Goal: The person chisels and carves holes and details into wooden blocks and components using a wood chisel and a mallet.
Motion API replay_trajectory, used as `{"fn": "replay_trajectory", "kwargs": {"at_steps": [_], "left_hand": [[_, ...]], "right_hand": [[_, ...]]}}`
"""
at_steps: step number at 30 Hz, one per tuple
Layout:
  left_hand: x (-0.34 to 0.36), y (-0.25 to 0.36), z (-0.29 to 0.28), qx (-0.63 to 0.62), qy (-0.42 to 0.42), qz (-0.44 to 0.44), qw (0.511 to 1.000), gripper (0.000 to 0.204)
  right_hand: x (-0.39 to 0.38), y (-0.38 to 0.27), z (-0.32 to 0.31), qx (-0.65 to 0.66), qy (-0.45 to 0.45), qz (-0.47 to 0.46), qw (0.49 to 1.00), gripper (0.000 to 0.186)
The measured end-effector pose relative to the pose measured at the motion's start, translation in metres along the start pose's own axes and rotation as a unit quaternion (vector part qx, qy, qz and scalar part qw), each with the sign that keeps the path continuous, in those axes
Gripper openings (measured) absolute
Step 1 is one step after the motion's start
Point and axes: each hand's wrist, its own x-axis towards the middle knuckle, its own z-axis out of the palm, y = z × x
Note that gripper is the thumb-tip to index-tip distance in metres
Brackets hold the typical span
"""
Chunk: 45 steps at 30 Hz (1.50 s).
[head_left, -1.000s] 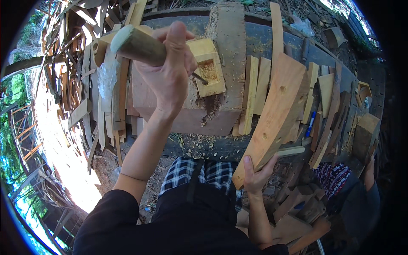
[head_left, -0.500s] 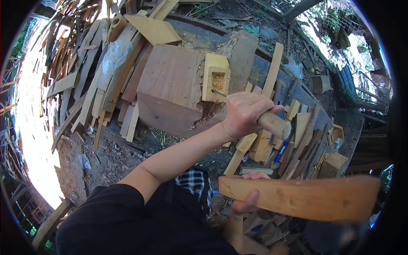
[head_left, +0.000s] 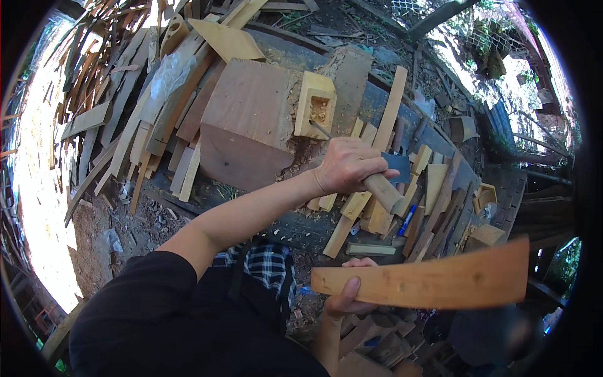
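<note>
My left hand [head_left: 353, 164] is wrapped around a chisel with a thick round wooden handle [head_left: 384, 193]. Its thin metal blade [head_left: 320, 129] reaches to the lower-left edge of a hollow cut in a small pale wooden block [head_left: 306, 100]. Wood chips lie inside the hollow. That block rests against a large reddish-brown timber block [head_left: 244, 103], in a rough, chip-strewn recess. Lower down, my right hand [head_left: 344, 300] grips one end of a thick, slightly curved wooden board [head_left: 427, 281], its thumb on the face. The board's far end extends right, apart from the chisel handle.
Long offcuts [head_left: 129, 94] are heaped at the left, with a clear plastic bag [head_left: 168, 85] on them. Right of the chisel lie wood pieces [head_left: 433, 188] and a blue marker [head_left: 407, 220]. More scraps [head_left: 377, 339] lie below, beside a blurred dark shape [head_left: 490, 336].
The whole view has shifted slightly, moving the scene left. The board has risen a little at its far end and moved nearer the chisel handle. The blade remains at the hollow's lower-left edge.
</note>
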Motion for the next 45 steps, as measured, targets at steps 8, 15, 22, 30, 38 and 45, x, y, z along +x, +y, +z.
{"fn": "replay_trajectory", "kwargs": {"at_steps": [8,15,22,30,38,45], "left_hand": [[0.004,-0.010,0.001,-0.005,0.008,0.006,1.000,0.027],[0.016,-0.014,0.000,-0.048,0.025,-0.047,0.997,0.024],[0.027,-0.018,0.000,-0.064,0.057,-0.082,0.993,0.025],[0.009,-0.014,0.004,-0.023,-0.001,-0.029,0.999,0.026],[-0.011,-0.022,0.020,0.008,-0.184,0.087,0.979,0.026],[0.028,-0.026,0.003,-0.092,-0.121,-0.100,0.983,0.017]], "right_hand": [[-0.002,0.004,0.001,-0.112,-0.052,-0.005,0.992,0.081],[-0.003,0.012,0.001,-0.186,-0.077,-0.049,0.978,0.075],[0.001,0.004,-0.008,0.136,-0.105,-0.133,0.976,0.077],[-0.004,0.009,0.010,0.163,-0.041,-0.065,0.984,0.067],[0.007,0.007,-0.001,-0.069,-0.033,0.004,0.997,0.071],[0.005,0.010,0.000,-0.133,-0.027,0.034,0.990,0.069]]}}
